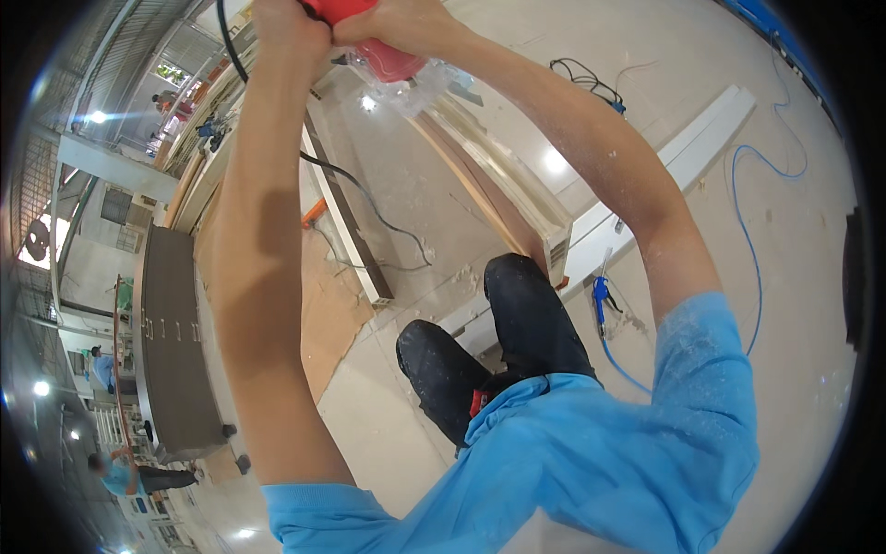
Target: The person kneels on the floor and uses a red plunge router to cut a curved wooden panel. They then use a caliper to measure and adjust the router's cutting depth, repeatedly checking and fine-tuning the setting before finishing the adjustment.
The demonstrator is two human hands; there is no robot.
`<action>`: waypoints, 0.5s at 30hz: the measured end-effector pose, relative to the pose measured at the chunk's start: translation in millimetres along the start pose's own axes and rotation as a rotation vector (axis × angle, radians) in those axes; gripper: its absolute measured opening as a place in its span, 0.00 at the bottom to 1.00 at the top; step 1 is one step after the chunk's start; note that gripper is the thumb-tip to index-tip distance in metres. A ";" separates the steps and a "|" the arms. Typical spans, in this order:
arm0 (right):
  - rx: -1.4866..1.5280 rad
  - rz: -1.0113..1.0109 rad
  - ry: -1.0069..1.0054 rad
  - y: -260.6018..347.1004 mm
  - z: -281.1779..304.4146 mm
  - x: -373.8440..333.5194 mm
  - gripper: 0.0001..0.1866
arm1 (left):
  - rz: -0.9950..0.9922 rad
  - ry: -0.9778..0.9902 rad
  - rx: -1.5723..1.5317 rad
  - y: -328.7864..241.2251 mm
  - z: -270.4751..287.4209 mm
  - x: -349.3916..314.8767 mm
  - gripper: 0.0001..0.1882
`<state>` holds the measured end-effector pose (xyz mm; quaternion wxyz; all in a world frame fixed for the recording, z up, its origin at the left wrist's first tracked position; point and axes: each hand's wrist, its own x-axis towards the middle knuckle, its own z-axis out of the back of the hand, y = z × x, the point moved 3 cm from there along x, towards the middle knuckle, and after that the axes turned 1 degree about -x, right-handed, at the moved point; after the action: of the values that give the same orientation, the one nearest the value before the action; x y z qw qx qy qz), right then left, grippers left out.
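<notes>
At the top edge, both my arms reach forward to a red power tool (392,61) with crumpled clear plastic around its lower end. My left hand (293,32) is closed against its left side, partly cut off by the frame. From the right, my right hand (401,26) wraps round the red body. The tool's exact kind cannot be made out. A black cord (231,51) hangs near my left hand and passes behind my left forearm. Below the tool, a long pale frame piece (503,171) with a brown inner side lies on the floor by my knee.
Another long white strip (343,217) lies left, beside a brown board (332,305) and an orange-handled tool (314,212). At right are a white beam (683,166), a blue air blow gun (602,297) and its blue hose (752,249). Other people (120,475) work at far left.
</notes>
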<state>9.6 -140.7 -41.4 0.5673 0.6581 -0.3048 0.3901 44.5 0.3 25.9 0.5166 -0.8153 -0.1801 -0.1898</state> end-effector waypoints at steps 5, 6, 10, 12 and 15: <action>-0.299 -0.044 0.018 -13.7 0.0 8.5 0.33 | 0.075 0.149 0.087 3.8 -2.6 -12.6 0.26; -0.281 -0.082 0.008 -14.0 5.2 12.3 0.33 | 0.098 0.157 0.069 3.4 -5.4 -18.0 0.27; -0.217 -0.202 0.017 -14.3 11.4 11.6 0.24 | 0.041 0.496 0.136 -1.3 -10.8 -42.8 0.29; -0.237 -0.226 0.004 -15.8 12.8 12.4 0.20 | 0.000 0.254 0.281 10.3 -6.4 -27.9 0.29; -0.266 -0.228 0.046 -19.3 12.1 16.2 0.20 | 0.009 0.273 0.396 18.0 5.6 -29.3 0.21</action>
<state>36.1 -148.7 -37.9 0.6966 0.5985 -0.2641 0.2945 28.8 -4.7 -4.8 0.6868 -0.6657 -0.1385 -0.2567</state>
